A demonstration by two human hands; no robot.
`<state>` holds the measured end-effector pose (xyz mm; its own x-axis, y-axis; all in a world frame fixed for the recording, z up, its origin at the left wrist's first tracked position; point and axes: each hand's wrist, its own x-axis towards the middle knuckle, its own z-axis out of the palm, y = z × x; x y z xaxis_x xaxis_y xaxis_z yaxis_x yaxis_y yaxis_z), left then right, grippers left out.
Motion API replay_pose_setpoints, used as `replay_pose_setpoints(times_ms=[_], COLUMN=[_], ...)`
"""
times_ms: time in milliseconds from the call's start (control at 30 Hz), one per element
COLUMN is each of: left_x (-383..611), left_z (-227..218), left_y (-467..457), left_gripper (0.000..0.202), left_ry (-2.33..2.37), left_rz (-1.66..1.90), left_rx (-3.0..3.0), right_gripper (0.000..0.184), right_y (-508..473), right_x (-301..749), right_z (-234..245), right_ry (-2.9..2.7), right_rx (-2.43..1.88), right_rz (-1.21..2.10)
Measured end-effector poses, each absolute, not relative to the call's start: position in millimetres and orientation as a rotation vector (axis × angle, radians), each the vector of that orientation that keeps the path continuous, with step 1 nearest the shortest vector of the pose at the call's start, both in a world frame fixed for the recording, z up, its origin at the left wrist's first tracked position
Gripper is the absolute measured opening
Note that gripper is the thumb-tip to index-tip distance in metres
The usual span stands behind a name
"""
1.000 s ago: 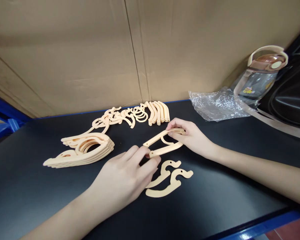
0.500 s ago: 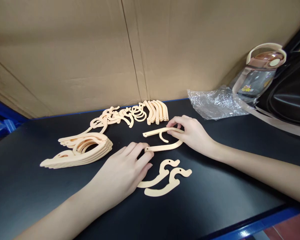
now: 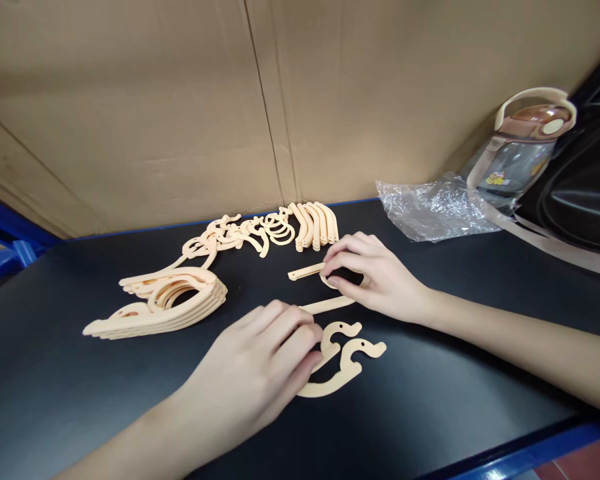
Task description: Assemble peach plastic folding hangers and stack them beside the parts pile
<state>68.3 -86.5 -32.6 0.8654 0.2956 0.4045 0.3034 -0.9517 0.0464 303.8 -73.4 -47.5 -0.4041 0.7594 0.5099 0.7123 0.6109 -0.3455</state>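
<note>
A beige folding hanger (image 3: 327, 305) lies on the black table, its two arms apart. My right hand (image 3: 377, 277) is over its bend, with thumb and fingertips closed around the small hook; the bend is mostly covered. My left hand (image 3: 267, 357) is just below the lower arm, fingers curled with a gap between thumb and forefinger, beside two loose curved pieces. Each has a hole and a notched end: an upper piece (image 3: 334, 331) and a lower piece (image 3: 333, 385). Their near ends are hidden behind my left hand.
A stack of beige hangers (image 3: 180, 320) lies at left. Behind are a heap of loose hooks and curved pieces (image 3: 230, 233) and a row of bent arms (image 3: 317, 225). Clear plastic wrap (image 3: 435, 210), a strapped bottle (image 3: 523, 157) and a black bag (image 3: 580, 193) stand at right; cardboard (image 3: 155, 113) backs the table.
My left hand has let go of the hanger's lower arm and come down and right to the loose pieces. The right hand's fingers have moved from the upper arm to the hook.
</note>
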Motion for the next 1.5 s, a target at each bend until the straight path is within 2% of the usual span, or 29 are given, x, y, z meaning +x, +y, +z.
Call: replay_pose_setpoints(times_ms=[300, 367, 467, 667, 967, 1100, 1267, 1433, 1500], left_x=[70, 69, 67, 69, 67, 61, 60, 70, 73], left_z=[-40, -37, -32, -31, -32, -35, -34, -31, -26], left_y=[-93, -94, -96, -93, -83, -78, -75, -75, -75], left_gripper=[0.017, 0.024, 0.033, 0.032, 0.035, 0.023, 0.024, 0.049, 0.053], left_ry=[-0.514, -0.487, -0.435, -0.42, -0.607, -0.802, -1.177, -1.444, -1.467], left_rz=[-0.651, -0.593, -0.471, -0.391, -0.4, -0.535, -0.629, -0.46, -0.372], left_rx=[-3.154, -3.075, -2.934, -2.777, -2.873, -2.952, -2.982, -2.843, -2.829], right_gripper=[0.033, 0.03, 0.016, 0.008, 0.009, 0.01, 0.013, 0.013, 0.012], right_y=[-71, -71, -71, -74, -78, -78, -77, -77, -77], right_x=[305, 305, 304, 303, 301, 302, 301, 300, 300], right_z=[-48, -47, -46, -44, -44, -43, -45, -47, -47], right_ry=[-2.488, -2.487, -2.433, -2.385, -2.403, -2.403, -2.414, -2.393, -2.397], right_rx=[-0.861, -0.883, -0.947, -0.993, -1.012, -1.026, -1.045, -1.063, -1.05], right_rz=[0.389, 0.453, 0.534, 0.586, 0.556, 0.584, 0.584, 0.554, 0.552])
